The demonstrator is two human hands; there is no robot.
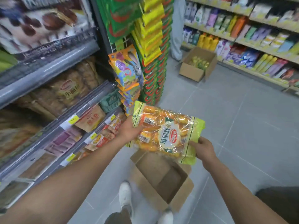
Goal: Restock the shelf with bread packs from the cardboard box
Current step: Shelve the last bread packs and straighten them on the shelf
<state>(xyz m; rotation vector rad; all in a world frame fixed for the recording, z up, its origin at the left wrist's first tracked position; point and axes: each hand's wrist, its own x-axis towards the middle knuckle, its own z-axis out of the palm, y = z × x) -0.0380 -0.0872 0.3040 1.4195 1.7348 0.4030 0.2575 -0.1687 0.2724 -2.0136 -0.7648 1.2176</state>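
I hold a bread pack (166, 131) with yellow-green edges and orange buns inside, flat in the air above the cardboard box (163, 178). My left hand (129, 130) grips its left edge and my right hand (203, 149) pinches its lower right corner. The box stands open on the floor in front of my feet, and its inside looks bare. The shelf (68, 120) runs along my left, with brown bread packs (69, 89) on a middle level.
A hanging rack of snack bags (129, 70) and green-yellow packets (152, 29) stands at the shelf's end. A second open box (197, 65) sits on the grey floor by the far right shelves, beside a person's legs (177, 29). My white shoes (125, 194) are below.
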